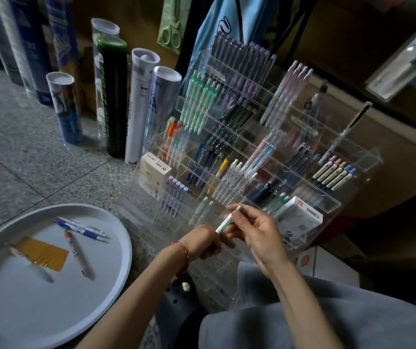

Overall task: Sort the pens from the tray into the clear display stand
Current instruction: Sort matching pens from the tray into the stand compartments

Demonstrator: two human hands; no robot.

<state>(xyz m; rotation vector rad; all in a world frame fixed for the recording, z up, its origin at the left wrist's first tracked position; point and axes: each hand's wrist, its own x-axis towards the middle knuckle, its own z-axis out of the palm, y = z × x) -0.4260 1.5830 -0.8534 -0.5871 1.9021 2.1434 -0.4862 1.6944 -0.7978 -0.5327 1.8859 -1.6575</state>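
A round grey tray (106,280) lies on the floor at lower left. In it lie two blue pens (83,229), an orange-capped pen (77,254), a pale pen (38,268) and a yellow card (44,253). The clear display stand (333,202) leans at centre right, its tiers filled with many pens. My right hand (257,235) holds a mint-green and white pen (227,220) in front of the stand's lowest rows. My left hand (209,241) is curled right beside it, touching the pen's lower end; its fingers are partly hidden.
Several tall shuttlecock tubes (139,107) stand on the speckled stone floor behind the tray. A blue bag (227,23) hangs behind the stand. Small boxes (154,172) sit in the stand's left side. My grey-clad knee (302,323) fills the lower right.
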